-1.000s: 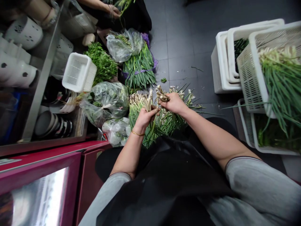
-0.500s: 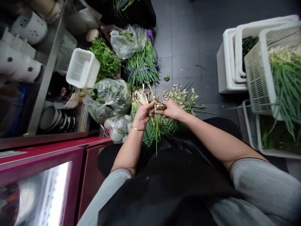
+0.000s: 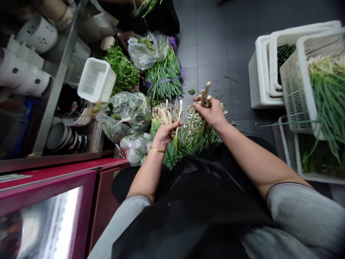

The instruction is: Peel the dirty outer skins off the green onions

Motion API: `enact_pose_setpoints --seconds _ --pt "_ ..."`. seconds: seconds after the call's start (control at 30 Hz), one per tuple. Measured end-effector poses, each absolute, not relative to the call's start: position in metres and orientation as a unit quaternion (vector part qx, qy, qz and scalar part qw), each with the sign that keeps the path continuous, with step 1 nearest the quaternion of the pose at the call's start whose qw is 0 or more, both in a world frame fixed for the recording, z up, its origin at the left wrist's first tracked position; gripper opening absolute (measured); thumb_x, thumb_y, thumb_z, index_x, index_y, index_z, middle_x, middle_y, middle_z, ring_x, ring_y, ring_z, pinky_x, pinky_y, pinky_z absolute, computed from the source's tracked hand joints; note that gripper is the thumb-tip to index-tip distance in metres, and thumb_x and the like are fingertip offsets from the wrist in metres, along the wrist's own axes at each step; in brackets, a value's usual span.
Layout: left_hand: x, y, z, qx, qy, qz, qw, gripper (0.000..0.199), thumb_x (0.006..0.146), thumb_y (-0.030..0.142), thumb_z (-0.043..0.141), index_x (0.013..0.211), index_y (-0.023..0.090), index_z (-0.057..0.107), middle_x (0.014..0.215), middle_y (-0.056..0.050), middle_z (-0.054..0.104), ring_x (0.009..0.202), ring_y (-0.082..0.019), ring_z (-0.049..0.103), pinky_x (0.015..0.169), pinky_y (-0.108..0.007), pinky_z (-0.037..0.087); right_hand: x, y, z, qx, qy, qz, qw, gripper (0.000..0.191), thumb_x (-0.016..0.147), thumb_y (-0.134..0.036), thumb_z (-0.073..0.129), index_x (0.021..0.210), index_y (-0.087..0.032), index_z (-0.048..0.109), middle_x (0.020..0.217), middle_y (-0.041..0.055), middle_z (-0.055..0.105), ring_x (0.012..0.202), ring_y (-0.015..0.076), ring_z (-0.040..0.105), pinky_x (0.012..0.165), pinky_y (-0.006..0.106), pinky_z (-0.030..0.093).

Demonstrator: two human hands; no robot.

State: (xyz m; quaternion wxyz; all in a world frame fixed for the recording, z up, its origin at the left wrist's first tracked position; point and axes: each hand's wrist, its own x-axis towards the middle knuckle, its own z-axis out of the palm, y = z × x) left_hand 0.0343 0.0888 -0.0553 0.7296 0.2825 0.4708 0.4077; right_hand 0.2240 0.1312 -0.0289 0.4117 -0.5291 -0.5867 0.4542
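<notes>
My left hand (image 3: pixel 165 135), with a gold bracelet at the wrist, is closed round several scallions (image 3: pixel 165 116) whose white root ends point up and away from me. My right hand (image 3: pixel 214 113) grips a bunch of scallions with brownish, dirty root ends (image 3: pixel 205 96), its green leaves hanging down below the palm. The two hands are apart. Under and between them lies a pile of scallions (image 3: pixel 171 154) with long green leaves. Pale peelings (image 3: pixel 194 124) are scattered on the pile and on the floor beyond it.
Bagged greens (image 3: pixel 126 111) and a purple-tied bundle of green stalks (image 3: pixel 164 79) lie ahead and left. A white basket (image 3: pixel 94 81) stands near a metal shelf (image 3: pixel 58 75). Stacked white crates (image 3: pixel 293 82) with greens are at right. A red cabinet (image 3: pixel 107 190) is at near left.
My right hand has moved away from my left, to the right and slightly up, with the brownish bunch in it. My left hand has stayed nearly in place with its scallions.
</notes>
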Motion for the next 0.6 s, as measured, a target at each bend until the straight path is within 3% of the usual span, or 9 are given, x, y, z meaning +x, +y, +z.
enact_pose_setpoints --seconds 0.17,0.33,0.43,0.53,0.6 --pt "0.05 0.081 -0.059 0.347 0.508 0.416 0.669 0.03 0.057 0.031 0.086 0.068 0.013 0.063 0.053 0.003 0.054 0.037 -0.002 0.035 0.035 -0.02 0.02 0.212 0.13 -0.045 -0.517 -0.65 0.443 0.337 0.021 0.072 -0.035 0.073 0.074 -0.016 0.063 0.072 0.004 0.062 0.068 0.0168 0.057 0.067 0.033 0.046" --pt "0.049 0.072 -0.056 0.384 0.521 0.37 0.667 0.031 0.059 0.032 0.085 0.07 0.013 0.063 0.052 0.004 0.049 0.038 -0.003 0.034 0.037 -0.02 0.021 0.246 0.168 -0.058 -0.609 -0.526 0.37 0.463 0.026 0.076 -0.036 0.071 0.066 -0.017 0.057 0.063 0.0024 0.057 0.061 0.014 0.053 0.057 0.029 0.043" --pt "0.035 0.078 -0.05 0.34 0.503 0.419 0.676 0.034 0.058 0.035 0.083 0.066 0.016 0.056 0.053 0.004 0.048 0.041 -0.005 0.039 0.037 -0.02 0.023 0.255 0.174 -0.05 -0.589 -0.456 0.475 0.469 0.03 0.076 -0.04 0.073 0.067 -0.018 0.056 0.057 -0.0002 0.054 0.049 0.0096 0.047 0.045 0.023 0.039" --pt "0.026 0.086 -0.042 0.297 0.463 0.481 0.682 0.046 0.061 0.044 0.079 0.053 0.019 0.041 0.047 0.005 0.039 0.043 -0.007 0.041 0.04 -0.021 0.03 0.247 0.163 -0.034 -0.532 -0.377 0.637 0.412 0.029 0.081 -0.041 0.071 0.071 -0.017 0.058 0.055 -0.0016 0.054 0.043 0.0062 0.044 0.039 0.019 0.037" --pt "0.03 0.089 -0.038 0.305 0.461 0.491 0.673 0.047 0.064 0.047 0.078 0.053 0.019 0.042 0.046 0.005 0.04 0.043 -0.007 0.042 0.042 -0.022 0.033 0.24 0.155 -0.024 -0.489 -0.316 0.718 0.383 0.022 0.085 -0.034 0.067 0.078 -0.015 0.061 0.056 -0.0019 0.056 0.042 0.0058 0.047 0.04 0.018 0.039"
